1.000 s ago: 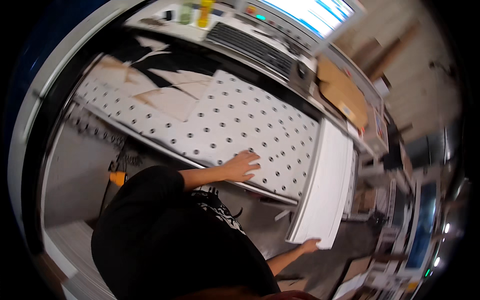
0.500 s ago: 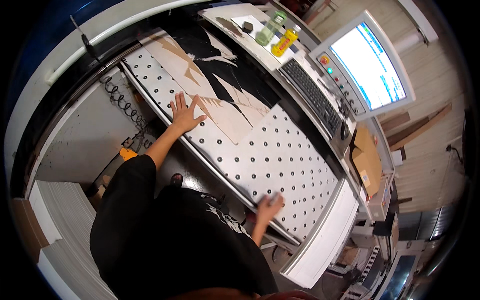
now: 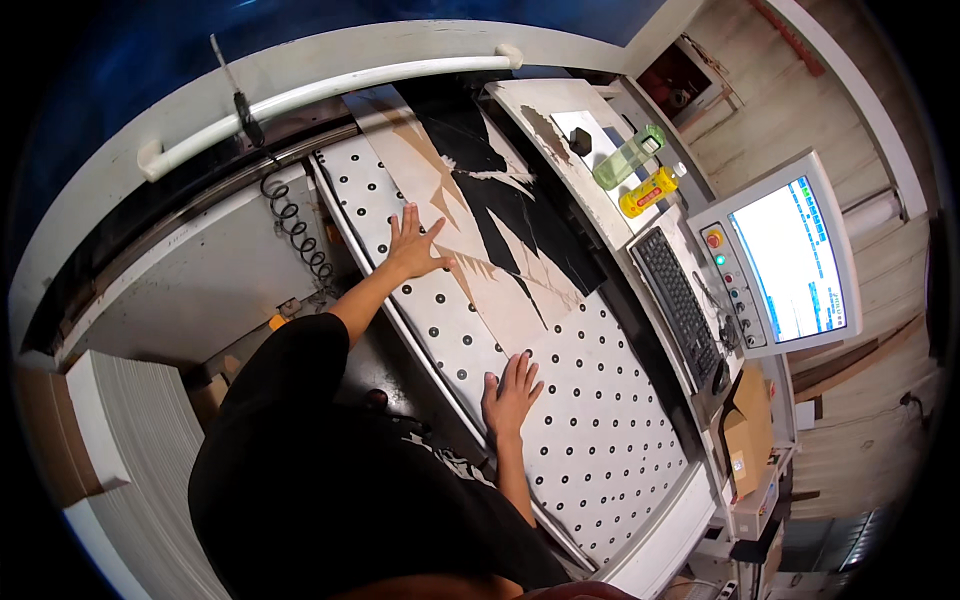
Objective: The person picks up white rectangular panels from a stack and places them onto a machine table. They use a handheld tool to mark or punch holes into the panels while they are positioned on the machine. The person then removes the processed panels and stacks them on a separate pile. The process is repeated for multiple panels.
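Note:
A large flat panel (image 3: 455, 268), patterned in cream, tan and black, lies on a white table (image 3: 575, 440) dotted with black round pads. My left hand (image 3: 412, 250) rests with fingers spread at the panel's near long edge, its fingertips reaching toward the tan patches. Farther right, my right hand (image 3: 512, 398) lies on the dotted surface with fingers stretched, its fingertips close to the panel's near right corner. Neither hand grips anything. The panel's far left end runs in under the machine's front bar.
A white rail (image 3: 330, 98) crosses at the far left, with a black coiled hose (image 3: 290, 225) below. Beyond the table are a keyboard (image 3: 677, 300), a monitor (image 3: 790, 255), a green bottle (image 3: 628, 160) and a yellow bottle (image 3: 650, 190). Stacked sheets (image 3: 150, 450) stand at left.
My right hand has moved leftward along the table, up to the panel's right corner. My left hand stays at the panel's near edge. The whole view has shifted.

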{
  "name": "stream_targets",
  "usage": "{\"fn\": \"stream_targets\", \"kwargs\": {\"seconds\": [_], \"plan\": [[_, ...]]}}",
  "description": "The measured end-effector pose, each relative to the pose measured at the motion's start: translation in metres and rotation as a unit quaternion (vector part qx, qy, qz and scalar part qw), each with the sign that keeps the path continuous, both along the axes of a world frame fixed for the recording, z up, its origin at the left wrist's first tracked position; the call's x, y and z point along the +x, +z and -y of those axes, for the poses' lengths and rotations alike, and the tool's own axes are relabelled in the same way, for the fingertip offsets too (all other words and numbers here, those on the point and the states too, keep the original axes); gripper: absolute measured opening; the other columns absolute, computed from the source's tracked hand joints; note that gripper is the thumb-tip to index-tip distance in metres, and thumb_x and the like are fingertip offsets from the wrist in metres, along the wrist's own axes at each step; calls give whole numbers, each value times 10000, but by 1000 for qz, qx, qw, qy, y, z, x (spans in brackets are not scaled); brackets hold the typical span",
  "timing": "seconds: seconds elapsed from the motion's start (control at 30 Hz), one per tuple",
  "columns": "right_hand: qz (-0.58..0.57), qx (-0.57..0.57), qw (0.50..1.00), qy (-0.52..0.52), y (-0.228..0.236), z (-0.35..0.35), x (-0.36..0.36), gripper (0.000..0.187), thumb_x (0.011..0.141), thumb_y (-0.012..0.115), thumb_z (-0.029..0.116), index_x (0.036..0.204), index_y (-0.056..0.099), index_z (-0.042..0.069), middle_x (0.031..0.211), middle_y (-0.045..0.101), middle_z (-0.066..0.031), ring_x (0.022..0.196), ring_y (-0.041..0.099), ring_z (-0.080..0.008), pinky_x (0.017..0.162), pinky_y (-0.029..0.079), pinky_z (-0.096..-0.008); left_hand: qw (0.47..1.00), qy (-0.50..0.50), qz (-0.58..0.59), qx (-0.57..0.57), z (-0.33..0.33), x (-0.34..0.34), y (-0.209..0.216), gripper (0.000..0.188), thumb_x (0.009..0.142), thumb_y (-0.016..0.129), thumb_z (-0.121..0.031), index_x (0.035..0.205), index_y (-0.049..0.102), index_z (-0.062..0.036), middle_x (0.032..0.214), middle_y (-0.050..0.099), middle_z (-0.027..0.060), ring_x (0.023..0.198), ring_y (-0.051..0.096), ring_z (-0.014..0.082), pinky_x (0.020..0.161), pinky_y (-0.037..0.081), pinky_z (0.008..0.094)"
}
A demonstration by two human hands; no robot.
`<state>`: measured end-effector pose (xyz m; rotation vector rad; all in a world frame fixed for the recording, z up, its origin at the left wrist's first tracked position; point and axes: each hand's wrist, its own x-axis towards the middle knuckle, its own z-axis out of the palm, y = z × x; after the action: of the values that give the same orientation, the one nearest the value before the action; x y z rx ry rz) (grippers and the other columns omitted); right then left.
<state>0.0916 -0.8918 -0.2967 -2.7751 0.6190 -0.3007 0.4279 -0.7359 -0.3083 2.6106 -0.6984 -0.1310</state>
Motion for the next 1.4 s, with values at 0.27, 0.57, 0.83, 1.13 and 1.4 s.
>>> {"fn": "stream_targets", "kwargs": {"seconds": [0.27,0.57,0.83,1.13,1.4], "plan": [[2,8,994,113,4,7,66,669,998,515,402,1500,378,-19,1586,336,-213,1483,223,-460,1172,90,-662,998,44,-44,31,-25,70,15,1121,657,656,-843,1576,323,-294,1634,15,317,1534,-43,442,1173,-49,645],[62,47,991,112,0,16,70,577,974,552,321,1426,480,-31,1533,416,-210,1461,301,-412,1187,120,-623,995,65,76,0,-25,55,13,982,709,671,-790,1506,461,-255,1624,174,283,1527,128,411,1218,58,568],[117,99,979,137,-12,15,68,542,947,589,297,1382,521,-20,1507,451,-197,1452,330,-398,1176,133,-645,965,87,245,-26,-39,22,-16,757,863,659,-599,1424,527,-107,1452,426,312,1302,433,469,1113,327,556],[181,172,956,153,-15,28,57,433,896,607,188,1296,592,25,1412,512,-226,1380,401,-411,1186,133,-619,984,66,165,-21,-25,-157,-15,547,989,544,-393,1472,482,-144,1586,313,230,1443,311,457,1180,249,563],[236,170,939,186,-11,32,55,340,875,581,67,1192,622,-49,1269,598,-239,1226,524,-388,1090,368,-467,982,138,-35,-121,-104,-322,-44,721,964,600,-339,1591,252,-258,1606,211,280,1449,276,489,1161,292,563]]}}
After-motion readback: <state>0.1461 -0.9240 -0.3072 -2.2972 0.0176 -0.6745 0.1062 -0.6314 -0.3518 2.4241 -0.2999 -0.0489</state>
